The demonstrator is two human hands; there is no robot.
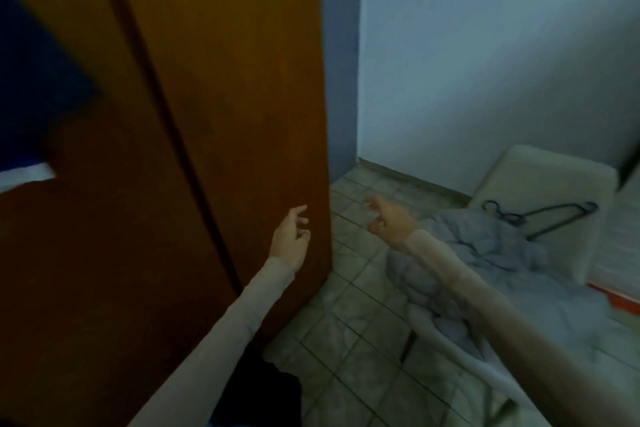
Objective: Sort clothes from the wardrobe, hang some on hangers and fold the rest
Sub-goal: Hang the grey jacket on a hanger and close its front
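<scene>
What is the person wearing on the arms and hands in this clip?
Both arms wear snug, pale beige long sleeves ending at the wrists. The left hand and right hand are bare: no gloves, and no rings, watch or markings can be made out in the blurred picture.

Brown wardrobe [207, 114], crumpled grey garment [485, 253] on floor, dark hanger [547, 218] beside

Brown wardrobe door [221, 114] fills the left, its edge just beside the left hand [290, 239]. Right of it, open tiled floor [349, 340] runs to the far wall. Grey bedding [478, 253] and black hangers [540, 217] crowd the right side.
</scene>
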